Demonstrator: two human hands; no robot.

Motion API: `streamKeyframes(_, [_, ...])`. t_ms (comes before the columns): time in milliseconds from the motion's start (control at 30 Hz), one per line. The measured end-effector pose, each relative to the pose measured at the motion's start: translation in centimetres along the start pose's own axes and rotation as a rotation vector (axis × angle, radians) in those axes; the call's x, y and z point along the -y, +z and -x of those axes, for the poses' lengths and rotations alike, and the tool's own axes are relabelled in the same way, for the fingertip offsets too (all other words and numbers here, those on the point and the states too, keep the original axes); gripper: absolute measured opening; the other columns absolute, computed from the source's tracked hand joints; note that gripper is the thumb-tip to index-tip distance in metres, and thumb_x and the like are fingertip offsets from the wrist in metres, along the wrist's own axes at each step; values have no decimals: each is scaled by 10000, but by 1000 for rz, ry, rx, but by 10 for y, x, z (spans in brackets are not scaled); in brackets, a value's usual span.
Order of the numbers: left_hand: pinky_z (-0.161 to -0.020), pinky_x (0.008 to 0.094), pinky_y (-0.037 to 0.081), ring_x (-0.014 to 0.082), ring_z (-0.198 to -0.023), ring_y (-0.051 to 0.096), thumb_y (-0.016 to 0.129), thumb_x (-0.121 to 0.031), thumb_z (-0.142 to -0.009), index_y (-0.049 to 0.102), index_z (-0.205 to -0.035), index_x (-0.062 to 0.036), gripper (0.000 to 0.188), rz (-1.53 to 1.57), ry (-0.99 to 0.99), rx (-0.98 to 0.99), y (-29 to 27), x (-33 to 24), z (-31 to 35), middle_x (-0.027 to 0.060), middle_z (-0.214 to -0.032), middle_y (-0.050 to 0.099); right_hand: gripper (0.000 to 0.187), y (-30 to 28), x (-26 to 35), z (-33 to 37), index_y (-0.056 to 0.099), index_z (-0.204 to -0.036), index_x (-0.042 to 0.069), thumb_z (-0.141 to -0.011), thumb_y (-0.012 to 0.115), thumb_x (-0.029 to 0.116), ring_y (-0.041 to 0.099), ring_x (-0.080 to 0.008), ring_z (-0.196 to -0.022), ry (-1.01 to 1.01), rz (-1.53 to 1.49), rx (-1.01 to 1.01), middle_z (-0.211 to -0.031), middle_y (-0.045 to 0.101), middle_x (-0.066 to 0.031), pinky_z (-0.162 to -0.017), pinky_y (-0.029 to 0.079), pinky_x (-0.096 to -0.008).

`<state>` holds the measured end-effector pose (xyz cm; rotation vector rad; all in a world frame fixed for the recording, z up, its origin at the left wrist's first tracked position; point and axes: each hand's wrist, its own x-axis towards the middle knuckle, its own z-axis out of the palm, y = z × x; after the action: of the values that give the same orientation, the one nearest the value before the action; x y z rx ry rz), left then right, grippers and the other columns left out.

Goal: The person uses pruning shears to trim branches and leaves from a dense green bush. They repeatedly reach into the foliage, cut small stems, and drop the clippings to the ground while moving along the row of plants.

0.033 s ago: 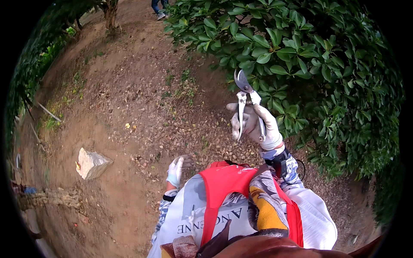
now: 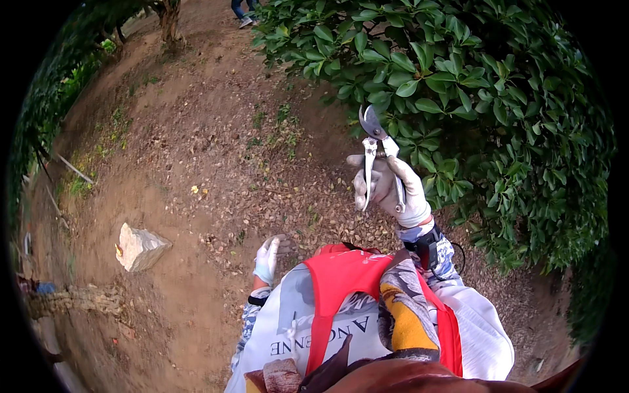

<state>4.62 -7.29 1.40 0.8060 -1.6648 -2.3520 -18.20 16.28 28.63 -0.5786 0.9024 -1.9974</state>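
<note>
Right hand (image 2: 386,187), gloved, is wrapped tight around the pruning shears (image 2: 378,154), blades raised at the near edge of the leafy bush (image 2: 472,98) on the right. Left hand (image 2: 266,259) hangs low over the dirt ground (image 2: 196,164), fingers seemingly loose and holding nothing, though it's hard to tell.

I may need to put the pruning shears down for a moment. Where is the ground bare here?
Bare dirt lies between the pale rock and the left hand, and up the path. The bush crowds the right hand and shears.

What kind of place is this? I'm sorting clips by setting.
Outdoors, probably a garden or park. A leafy green bush fills the right side, above bare dirt ground strewn with dry leaves, with a pale stone on it. The gloved right hand holds pruning shears up at the foliage.
</note>
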Motion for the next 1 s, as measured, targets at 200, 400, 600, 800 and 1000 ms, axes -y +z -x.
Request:
streamKeyframes(200, [-859, 327, 541, 179, -935, 688, 536, -444, -1031, 606, -1315, -12, 521, 7, -22, -41, -29, -1, 9, 121, -1133, 719, 513, -8, -32, -21, 532, -1330, 17, -1017, 516, 424, 692, -328, -896, 46, -238, -136, -1115, 669, -220, -808, 577, -491])
streamKeyframes(400, [-846, 329, 557, 197, -947, 697, 532, -395, -1050, 615, -1292, -7, 465, 9, -30, -88, -43, -5, 20, 136, -1144, 711, 368, -24, -59, -39, 565, -1214, 91, -1020, 540, 403, 687, -314, -946, 129, -348, -277, -1221, 643, -202, -812, 588, -514])
streamKeyframes(600, [-884, 347, 556, 217, -977, 693, 515, -452, -1039, 606, -1289, 3, 527, 6, -64, -142, -55, -1, 21, 157, -1150, 708, 468, -38, -72, -65, 549, -1272, 45, -1028, 512, 442, 690, -317, -946, 158, -302, -257, -1206, 645, -176, -795, 596, -504])
streamKeyframes(800, [-895, 363, 563, 225, -983, 696, 505, -405, -1055, 595, -1275, 24, 490, 21, -86, -132, -65, -17, -4, 165, -1146, 704, 448, -48, -80, -122, 466, -1379, 125, -1033, 522, 405, 692, -340, -962, 53, -159, -236, -1296, 589, -184, -785, 605, -508])
streamKeyframes(1000, [-860, 341, 562, 219, -924, 702, 531, -389, -1054, 600, -1294, 22, 480, -50, -66, -159, -85, -52, -53, 159, -1101, 716, 465, -58, -72, -186, 491, -1373, 93, -1031, 531, 405, 702, -369, -956, -70, -123, -278, -1231, 625, -208, -819, 601, -502])
